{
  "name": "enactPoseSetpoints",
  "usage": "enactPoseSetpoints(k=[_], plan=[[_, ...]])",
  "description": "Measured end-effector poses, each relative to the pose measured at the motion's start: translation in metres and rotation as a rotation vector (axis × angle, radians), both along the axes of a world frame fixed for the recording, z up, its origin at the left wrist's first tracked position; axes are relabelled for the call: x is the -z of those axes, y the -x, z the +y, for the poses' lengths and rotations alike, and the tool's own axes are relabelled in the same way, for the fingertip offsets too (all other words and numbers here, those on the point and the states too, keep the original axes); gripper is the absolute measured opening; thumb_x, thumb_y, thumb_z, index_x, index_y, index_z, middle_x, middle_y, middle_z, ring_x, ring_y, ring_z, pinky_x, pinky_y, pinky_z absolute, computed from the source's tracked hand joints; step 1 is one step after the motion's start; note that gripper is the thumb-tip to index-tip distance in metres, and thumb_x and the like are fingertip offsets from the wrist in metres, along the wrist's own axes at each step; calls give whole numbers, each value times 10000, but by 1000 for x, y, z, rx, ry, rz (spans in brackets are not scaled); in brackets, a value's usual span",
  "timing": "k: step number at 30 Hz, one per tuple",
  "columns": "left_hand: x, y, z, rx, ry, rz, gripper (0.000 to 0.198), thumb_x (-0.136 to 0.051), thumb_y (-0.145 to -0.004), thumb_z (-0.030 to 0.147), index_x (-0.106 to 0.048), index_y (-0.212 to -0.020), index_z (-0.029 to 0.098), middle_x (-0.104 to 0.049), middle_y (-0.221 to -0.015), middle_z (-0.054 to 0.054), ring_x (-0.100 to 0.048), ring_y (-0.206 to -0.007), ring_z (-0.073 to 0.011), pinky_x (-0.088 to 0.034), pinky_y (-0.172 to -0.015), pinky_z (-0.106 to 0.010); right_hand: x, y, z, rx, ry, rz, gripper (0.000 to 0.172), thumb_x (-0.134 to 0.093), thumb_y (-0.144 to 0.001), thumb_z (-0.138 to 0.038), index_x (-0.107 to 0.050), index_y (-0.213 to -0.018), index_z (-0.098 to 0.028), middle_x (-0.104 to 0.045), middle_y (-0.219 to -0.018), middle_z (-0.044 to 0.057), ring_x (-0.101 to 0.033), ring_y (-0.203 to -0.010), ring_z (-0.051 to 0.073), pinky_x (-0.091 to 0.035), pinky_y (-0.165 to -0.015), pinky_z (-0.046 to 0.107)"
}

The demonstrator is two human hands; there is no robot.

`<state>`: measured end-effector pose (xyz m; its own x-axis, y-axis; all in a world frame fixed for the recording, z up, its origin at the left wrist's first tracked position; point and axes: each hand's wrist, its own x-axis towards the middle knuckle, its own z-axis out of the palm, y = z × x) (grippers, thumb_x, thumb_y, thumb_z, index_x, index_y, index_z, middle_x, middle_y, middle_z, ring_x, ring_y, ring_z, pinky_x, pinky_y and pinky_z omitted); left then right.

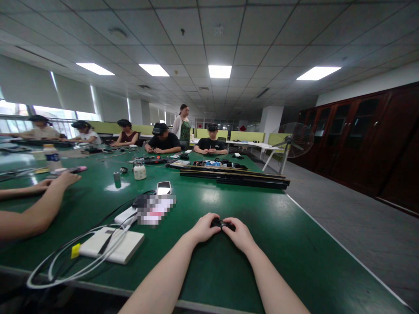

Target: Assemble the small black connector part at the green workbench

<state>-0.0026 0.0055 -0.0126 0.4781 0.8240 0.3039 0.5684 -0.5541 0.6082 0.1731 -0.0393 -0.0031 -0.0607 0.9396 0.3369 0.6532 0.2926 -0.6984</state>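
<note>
Both of my hands meet over the green tabletop (170,270), around a small black object (216,223) whose kind I cannot make out. My left hand (205,227) closes on its left end, with thumb and fingers curled round it. From the other side my right hand (240,233) grips the right end, its thumb close to the left thumb. Much of the object is hidden by the fingers, and its near face looks dark with a few small lighter details.
To my left lie a white box (113,246) with looped cables, a phone (164,188) and a jar (139,172). A neighbour's arms (36,213) rest at the far left. Long black bars (252,181) lie ahead. Several people sit beyond; a fan (291,140) stands right.
</note>
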Motion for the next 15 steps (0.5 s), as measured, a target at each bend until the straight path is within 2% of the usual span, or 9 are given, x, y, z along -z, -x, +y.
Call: enactPoseSetpoints(k=[15], plan=[[-2,0,-2,-3,10,-3,390,-605,-732,285,-550,-1108,196,-599,-1068,-70,-560,-999,-230,-445,-870,-318,-3,1,-1,23,-24,69,239,-544,-724,-313,-642,-920,-217,-654,-974,42,-596,-885,186,-460,-830,314]])
